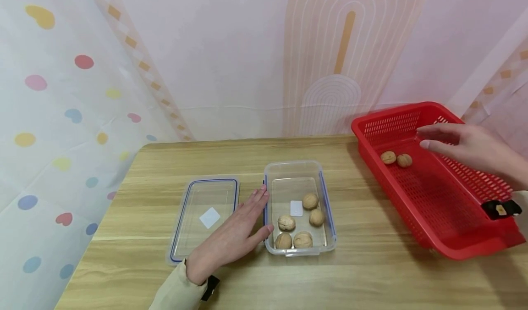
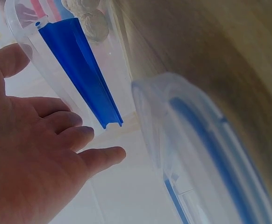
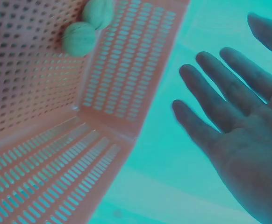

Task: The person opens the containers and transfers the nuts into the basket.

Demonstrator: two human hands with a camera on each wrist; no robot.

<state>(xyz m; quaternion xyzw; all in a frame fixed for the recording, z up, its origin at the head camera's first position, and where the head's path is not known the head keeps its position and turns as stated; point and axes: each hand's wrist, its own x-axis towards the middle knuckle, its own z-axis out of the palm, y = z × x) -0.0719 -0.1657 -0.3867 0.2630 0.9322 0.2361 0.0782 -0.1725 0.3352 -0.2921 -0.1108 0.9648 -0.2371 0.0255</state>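
Several walnuts (image 1: 303,240) lie in the near half of a clear plastic box (image 1: 294,170) with blue side clips. My left hand (image 1: 235,229) rests along the box's left side, its fingers straight against the wall. In the left wrist view a blue clip (image 2: 80,70) hangs beside the spread fingers of that hand (image 2: 47,140). Over the red basket (image 1: 396,209) hovers my right hand (image 1: 474,147), fingers extended and holding nothing. Two walnuts (image 1: 404,160) sit together on the basket's floor, left of this hand; the right wrist view shows both walnuts (image 3: 80,39) too.
A clear lid (image 1: 191,227) with a blue seal lies flat left of the box, partly behind my left hand. The wooden table (image 1: 136,200) meets a patterned cloth (image 1: 231,62) along its back edge. The basket stands at the table's right side.
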